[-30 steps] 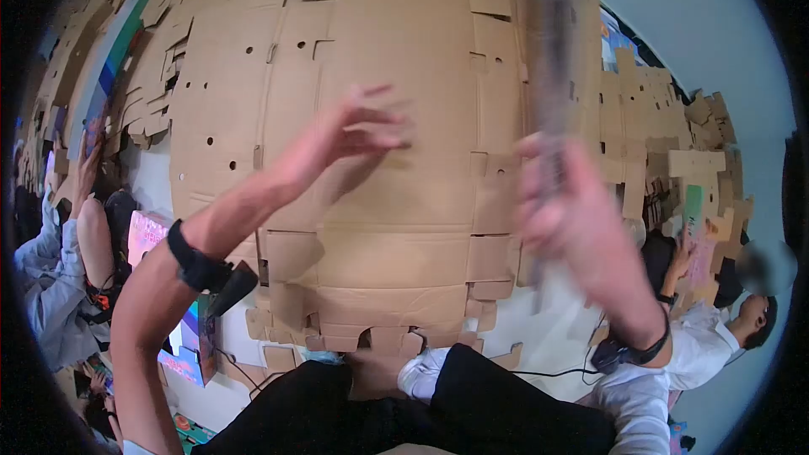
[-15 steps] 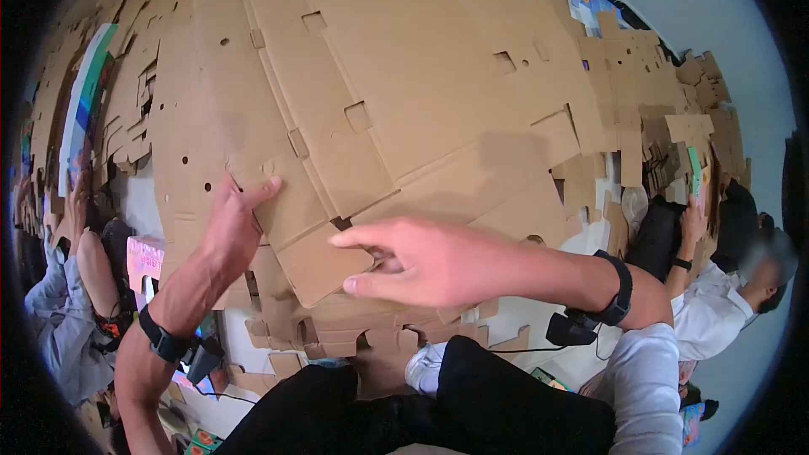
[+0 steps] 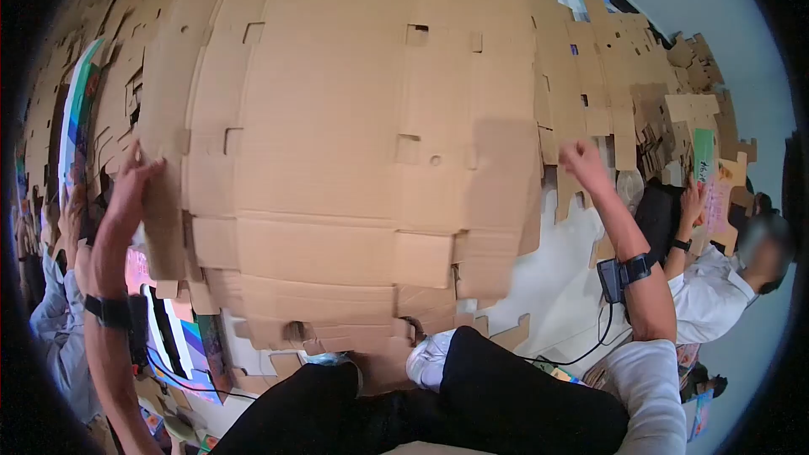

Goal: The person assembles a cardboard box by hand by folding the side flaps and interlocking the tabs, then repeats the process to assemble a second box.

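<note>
1. Across the middle of the view, a large flat cardboard sheet (image 3: 354, 160) is held up in front of the person. It is die-cut with slots, tabs and small holes, and it hides most of what lies behind it.
2. At the sheet's left edge, the left hand (image 3: 131, 194) is clamped on the cardboard, with its fingers wrapped round the border.
3. On the right, the right hand (image 3: 584, 164) is curled into a loose fist just beside the sheet's right edge. Whether it actually grips the cardboard cannot be told, because the edge and the fingers blur together there.
4. The two hands are well apart, one at each side of the sheet.
5. Each wrist wears a dark band: the left wristband (image 3: 105, 310) and the right wristband (image 3: 624, 272). A cable (image 3: 581, 358) hangs from the right one.
6. Near the bottom, the person's black trousers (image 3: 472, 404) and a white shoe (image 3: 425, 362) show below the sheet.
7. Far and to the right, more cardboard blanks (image 3: 640, 93) lie heaped over the pale floor (image 3: 556, 278).
8. At the right edge, a co-worker (image 3: 716, 295) in a white shirt holds a printed card (image 3: 706, 173).
9. At the lower left, bright printed boxes (image 3: 177, 337) stand near the person's left forearm.
</note>
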The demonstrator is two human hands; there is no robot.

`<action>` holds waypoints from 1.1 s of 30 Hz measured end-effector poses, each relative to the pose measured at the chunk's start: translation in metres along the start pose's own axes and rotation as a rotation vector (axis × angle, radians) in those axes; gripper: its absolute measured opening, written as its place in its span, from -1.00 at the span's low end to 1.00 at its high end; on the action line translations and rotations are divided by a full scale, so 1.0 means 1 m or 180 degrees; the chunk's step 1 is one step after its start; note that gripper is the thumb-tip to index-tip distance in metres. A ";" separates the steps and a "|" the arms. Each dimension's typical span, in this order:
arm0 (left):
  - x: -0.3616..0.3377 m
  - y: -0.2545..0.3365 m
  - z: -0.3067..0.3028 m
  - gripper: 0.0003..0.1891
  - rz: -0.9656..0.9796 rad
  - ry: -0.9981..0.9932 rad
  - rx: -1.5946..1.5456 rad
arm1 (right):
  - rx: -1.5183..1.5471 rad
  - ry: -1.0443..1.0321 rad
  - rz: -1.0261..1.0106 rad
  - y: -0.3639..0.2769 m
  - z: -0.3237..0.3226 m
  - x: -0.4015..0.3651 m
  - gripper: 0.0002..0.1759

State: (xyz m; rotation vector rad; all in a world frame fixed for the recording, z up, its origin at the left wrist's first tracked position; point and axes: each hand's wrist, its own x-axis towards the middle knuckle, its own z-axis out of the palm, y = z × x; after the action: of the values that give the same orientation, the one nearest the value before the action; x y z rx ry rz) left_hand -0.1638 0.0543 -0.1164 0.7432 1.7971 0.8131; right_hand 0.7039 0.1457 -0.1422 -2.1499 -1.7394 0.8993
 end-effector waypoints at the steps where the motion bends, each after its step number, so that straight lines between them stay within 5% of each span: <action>1: 0.000 -0.024 -0.001 0.03 0.0028 -0.0040 0.0074 | 0.0186 -0.0120 0.0546 -0.007 0.004 -0.010 -0.44; 3: -0.031 -0.043 0.044 -0.03 0.0184 0.0154 -0.0484 | 0.0569 -0.0331 0.1669 -0.027 0.014 -0.040 -0.34; 6: -0.058 -0.048 0.076 -0.11 0.0114 0.0162 -0.0818 | 0.2904 -0.1487 0.2097 0.006 0.030 -0.034 -0.27; 9: -0.074 -0.036 0.087 -0.16 0.0019 0.0200 -0.0938 | 0.3585 -0.1001 0.1688 0.024 0.053 -0.014 -0.33; 11: -0.070 -0.031 0.086 -0.18 -0.0039 0.0370 -0.0812 | 0.4064 -0.0607 0.2447 0.031 0.050 0.005 -0.38; 16: -0.054 -0.030 0.070 -0.23 0.0022 0.0021 -0.0903 | 0.3394 -0.0143 0.1171 0.054 0.078 0.013 -0.58; 18: -0.057 -0.025 0.073 -0.24 0.0002 0.0027 -0.0949 | 0.4347 0.0328 0.1868 0.048 0.078 0.032 -0.72; 22: -0.057 -0.025 0.073 -0.22 -0.0013 0.0040 -0.0869 | 0.5216 0.1166 0.2030 -0.014 0.033 0.011 -0.77; 28: -0.063 -0.016 0.076 -0.19 -0.0146 0.0021 -0.0810 | 0.6562 0.0604 0.1099 -0.084 -0.043 0.007 -0.54; 33: -0.063 -0.016 0.080 -0.16 0.0005 0.0047 -0.0742 | 0.6611 0.0003 -0.0059 -0.186 -0.102 -0.043 -0.46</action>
State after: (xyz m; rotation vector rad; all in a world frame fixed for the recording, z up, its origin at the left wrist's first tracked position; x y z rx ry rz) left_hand -0.0707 0.0109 -0.1194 0.5874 1.6790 1.0112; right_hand 0.6108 0.1741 0.0511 -0.5976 -0.0947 1.4880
